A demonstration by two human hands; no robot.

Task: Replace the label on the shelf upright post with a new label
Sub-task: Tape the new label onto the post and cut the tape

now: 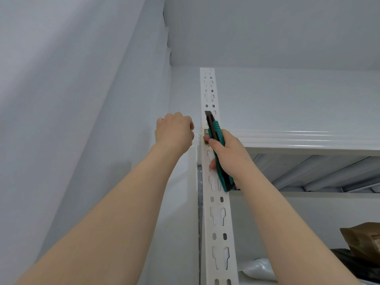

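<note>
— What covers the label (206,132)?
— The knife (216,126), gripped by the right hand (228,155), on the post (206,227) by the shelf (308,150). The left hand (174,132) is curled; whether it holds anything is hidden. The bag (364,241) is cut off.

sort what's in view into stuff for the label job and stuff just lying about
For the job:
post
label on the post
knife, blade out
right hand, holding the knife
left hand, beside the post

Lying about, lower right:
brown bag
black bag
white bag
</note>
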